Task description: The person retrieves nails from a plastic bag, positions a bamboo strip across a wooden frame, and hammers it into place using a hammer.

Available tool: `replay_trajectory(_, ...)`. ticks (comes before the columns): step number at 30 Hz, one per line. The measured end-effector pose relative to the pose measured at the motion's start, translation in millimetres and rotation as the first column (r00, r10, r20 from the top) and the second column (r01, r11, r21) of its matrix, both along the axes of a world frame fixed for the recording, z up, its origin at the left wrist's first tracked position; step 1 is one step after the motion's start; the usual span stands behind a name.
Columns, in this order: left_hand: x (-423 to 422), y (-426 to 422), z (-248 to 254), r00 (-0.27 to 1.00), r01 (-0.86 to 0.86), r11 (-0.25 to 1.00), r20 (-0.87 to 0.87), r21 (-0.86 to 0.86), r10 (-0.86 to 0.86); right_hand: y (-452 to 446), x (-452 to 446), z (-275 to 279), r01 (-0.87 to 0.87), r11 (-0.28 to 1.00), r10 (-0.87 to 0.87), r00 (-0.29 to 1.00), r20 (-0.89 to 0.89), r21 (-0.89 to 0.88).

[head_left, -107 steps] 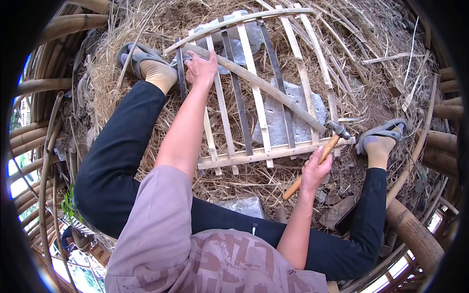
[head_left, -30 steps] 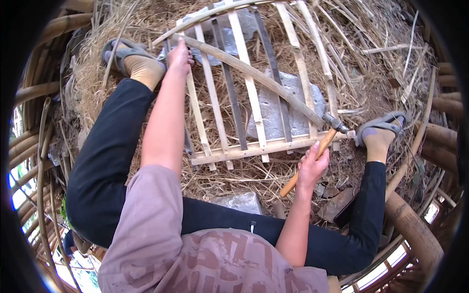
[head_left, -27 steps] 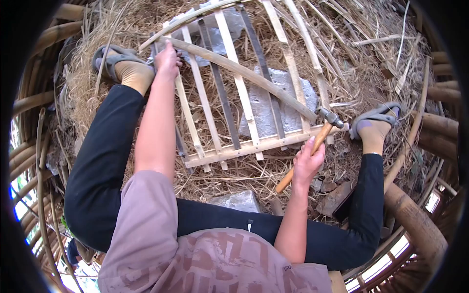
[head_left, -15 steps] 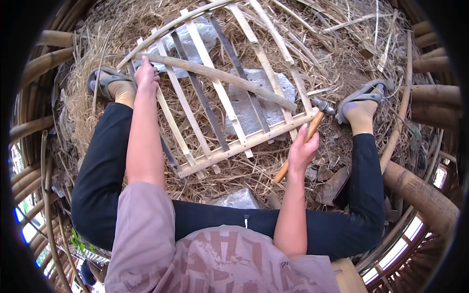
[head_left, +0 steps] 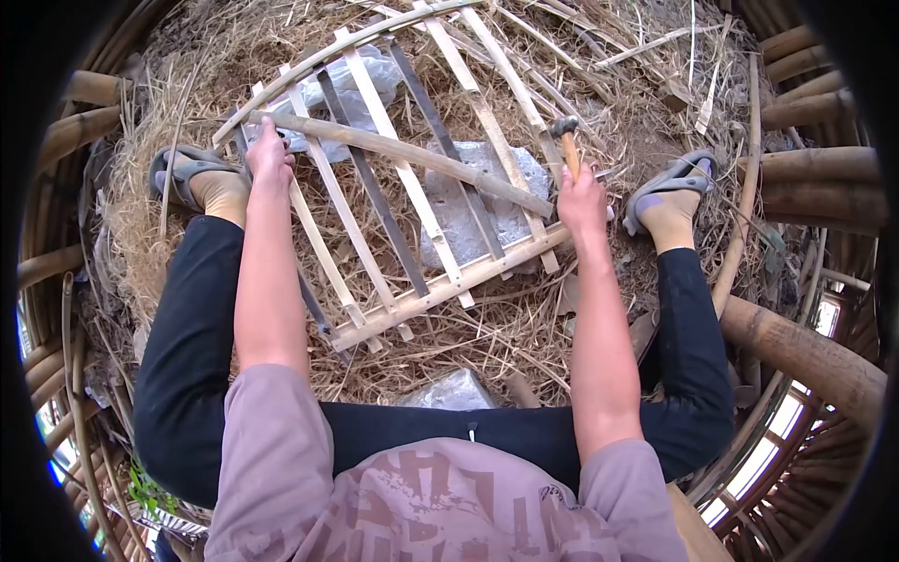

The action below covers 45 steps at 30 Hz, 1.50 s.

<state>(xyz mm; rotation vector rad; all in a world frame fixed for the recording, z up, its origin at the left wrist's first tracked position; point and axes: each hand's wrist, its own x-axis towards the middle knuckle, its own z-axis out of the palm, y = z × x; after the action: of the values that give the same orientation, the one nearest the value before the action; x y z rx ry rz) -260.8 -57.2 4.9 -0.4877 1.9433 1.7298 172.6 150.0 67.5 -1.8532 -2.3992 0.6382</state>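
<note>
A slatted bamboo frame (head_left: 408, 307) lies in front of me, with pale and dark slats between a curved far rail and a straight near rail. One bamboo strip (head_left: 412, 150) crosses the slats diagonally. My left hand (head_left: 270, 159) is closed at the strip's left end, thumb on top, though its fingers are partly hidden. In my right hand (head_left: 584, 199) is a hammer (head_left: 567, 148), gripped by its wooden handle, its metal head pointing away from me. This hand is near the frame's right corner, beside the strip's other end.
Under the frame are a flat stone block (head_left: 487, 192) and crumpled plastic sheeting (head_left: 365, 84). Another block (head_left: 451, 391) lies close to my legs. Dry straw covers the ground. My sandalled feet flank the frame, and thick bamboo poles (head_left: 805, 351) stand at the right.
My right hand has risen away from me, and the hammer has swung up with its head now farther out. My left hand stays at the strip's end. The whole view has shifted slightly.
</note>
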Motion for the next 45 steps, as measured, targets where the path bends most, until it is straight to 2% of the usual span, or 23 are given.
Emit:
replay_trajectory(2,-1.9,8.4,5.7,1.0,0.029,0.999,-0.011,0.018,-0.029,-10.5,1.8,-6.1,0.001,0.997,0.002,0.999,-0.043,0.072)
replay_trajectory(3,-0.2,12.3,11.4,1.0,0.028,0.999,-0.008,-0.034,-0.029,-11.1,1.3,-7.0,0.035,0.997,-0.028,0.994,-0.109,0.063)
replay_trajectory(7,-1.7,-2.6,6.8,0.999,0.035,0.997,-0.032,-0.061,-0.037,1.6,0.2,-16.5,-0.032,0.993,0.053,0.98,-0.192,0.111)
replay_trajectory(10,4.4,-7.8,9.7,1.0,-0.004,0.997,-0.027,-0.072,0.002,-1.6,-9.7,-6.3,-0.019,0.997,0.031,0.987,-0.158,0.074)
replay_trajectory(11,1.0,-5.5,11.1,1.0,0.024,1.0,0.011,-0.004,-0.024,-5.4,-7.5,-7.0,-0.02,0.995,0.037,0.985,-0.168,0.101)
replay_trajectory(13,-4.3,4.4,11.9,0.996,0.067,0.995,-0.054,-0.071,-0.071,-9.0,-2.6,-6.2,-0.015,0.986,0.046,0.981,-0.187,0.164)
replay_trajectory(14,-4.3,8.8,16.9,0.992,0.087,0.991,-0.08,-0.105,-0.096,-8.5,0.3,-4.0,-0.001,0.989,0.03,0.982,-0.189,0.149)
replay_trajectory(21,-10.8,24.2,28.3,0.993,0.099,0.994,-0.054,-0.04,-0.101,-9.4,3.3,0.7,0.04,0.995,-0.019,0.977,-0.213,0.095)
replay_trajectory(25,-15.3,18.3,7.4,0.994,0.103,0.994,-0.033,-0.023,-0.103,-3.6,10.9,-8.2,-0.044,0.994,0.063,0.978,-0.199,0.099)
replay_trajectory(28,-21.1,17.9,-4.8,0.995,0.101,0.995,0.006,-0.004,-0.101,-3.0,4.2,2.0,0.037,0.999,-0.038,0.979,-0.201,-0.011)
replay_trajectory(34,-13.4,27.8,-16.2,0.992,0.121,0.993,-0.026,-0.017,-0.121,8.7,20.3,0.3,0.07,0.994,-0.087,0.966,-0.242,-0.078)
replay_trajectory(38,-17.6,38.4,-21.9,0.987,0.147,0.988,-0.055,-0.056,-0.15,34.7,39.8,23.5,0.0,0.994,-0.019,0.986,-0.166,-0.112)
replay_trajectory(39,-15.4,42.5,-20.0,0.988,0.127,0.989,-0.075,-0.07,-0.132,39.3,36.3,47.2,-0.014,0.996,0.004,0.994,-0.111,-0.09)
replay_trajectory(40,-15.6,43.9,-16.5,0.989,0.134,0.991,-0.052,-0.028,-0.136,56.0,50.8,36.1,-0.005,0.998,-0.003,0.99,-0.142,-0.059)
replay_trajectory(42,-17.8,44.4,-11.0,0.99,0.143,0.988,-0.007,0.055,-0.143,76.2,58.2,54.6,0.052,0.971,-0.089,0.985,-0.15,-0.235)
replay_trajectory(43,-25.1,40.3,-13.5,0.983,0.169,0.974,0.047,0.149,-0.178,85.4,67.9,53.8,0.032,0.966,-0.066,0.99,-0.123,-0.257)
replay_trajectory(45,-24.7,36.3,-7.8,0.978,0.179,0.965,0.068,0.19,-0.195,93.5,78.0,51.9,-0.007,0.951,-0.018,0.997,-0.077,-0.308)
